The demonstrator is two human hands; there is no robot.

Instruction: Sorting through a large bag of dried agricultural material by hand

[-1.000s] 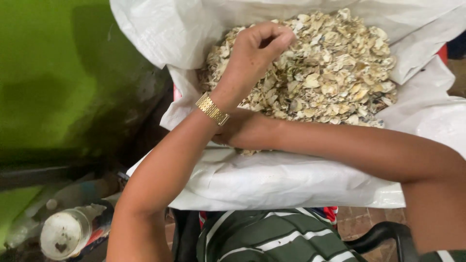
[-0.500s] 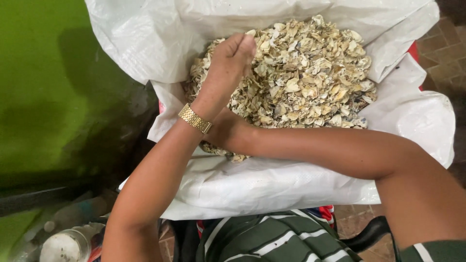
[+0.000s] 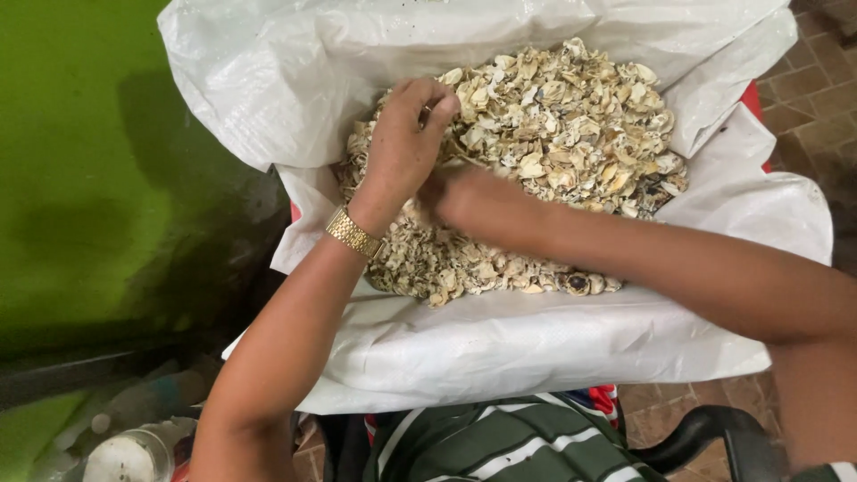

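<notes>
We find an informal home or yard work area, not a fitted workshop. The floor (image 3: 817, 98) is laid in worn reddish-brown tiles. A roughly painted green wall (image 3: 80, 178), stained dark low down, stands at the left. A large white woven sack (image 3: 500, 348), opened wide, holds a heap of pale broken shells (image 3: 553, 152). Plastic bottles (image 3: 134, 437) lie jumbled at the wall's foot. A black plastic chair arm (image 3: 714, 433) shows at the lower right.

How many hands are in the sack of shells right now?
2. The left hand, with a gold watch at its wrist, rests on the shell pile. The right hand, blurred, lies just right of it, partly hidden.
</notes>
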